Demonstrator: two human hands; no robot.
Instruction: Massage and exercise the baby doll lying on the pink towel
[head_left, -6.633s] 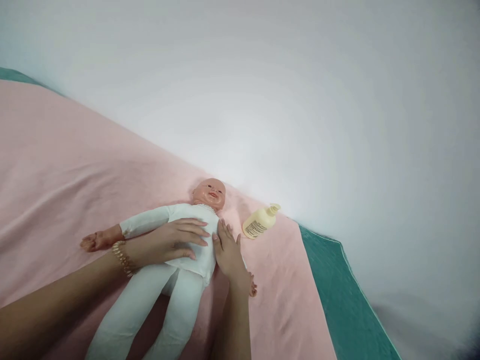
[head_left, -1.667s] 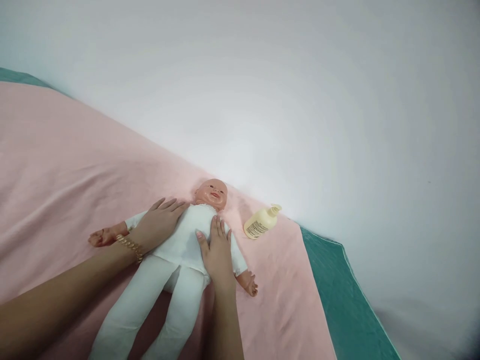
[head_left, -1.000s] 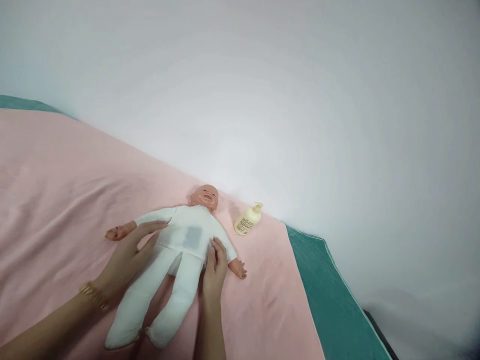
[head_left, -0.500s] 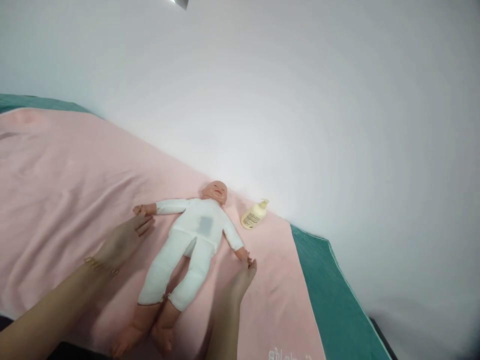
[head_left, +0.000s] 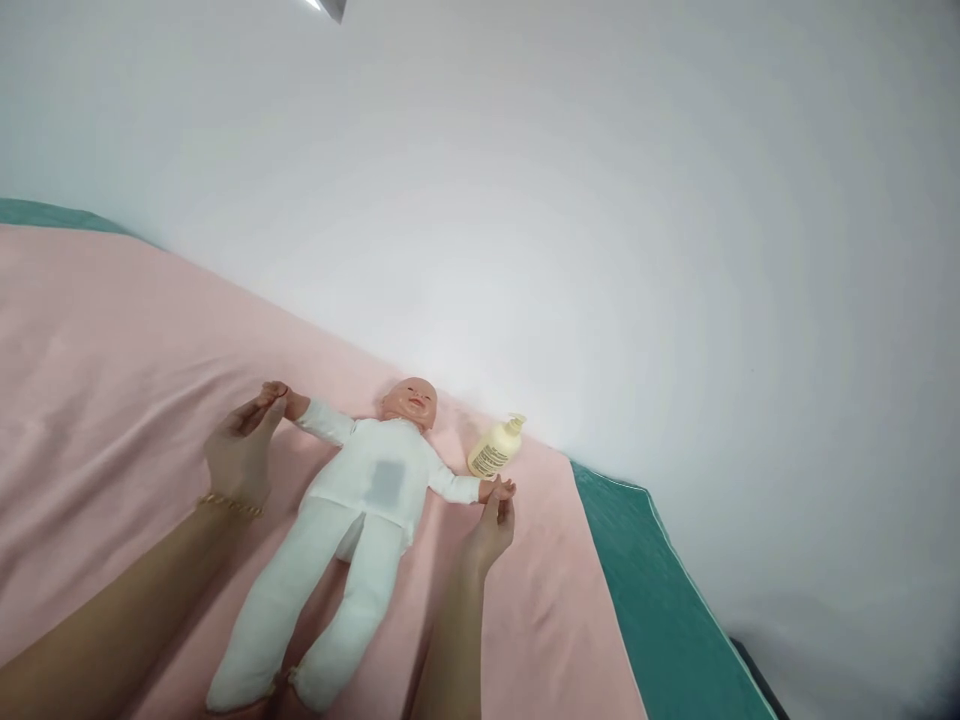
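A baby doll (head_left: 352,500) with a white cloth body lies on its back on a pink blanket (head_left: 547,600), its head toward the wall. A grey patch marks its chest. My left hand (head_left: 244,450), with a gold bracelet at the wrist, pinches the doll's hand on the left side. On the other side, my right hand (head_left: 493,525) has its fingers closed on the doll's other hand. Both doll arms stretch out sideways. The doll's feet are cut off at the bottom edge.
A pale yellow pump bottle (head_left: 495,448) stands beside the doll's head, close to my right hand. Green cloth (head_left: 660,590) shows past the blanket's right edge. The white wall (head_left: 562,200) rises behind.
My left hand has closed on the doll's hand, which it was open beside before. My right hand has raised the doll's other arm toward the bottle. The view has shifted slightly.
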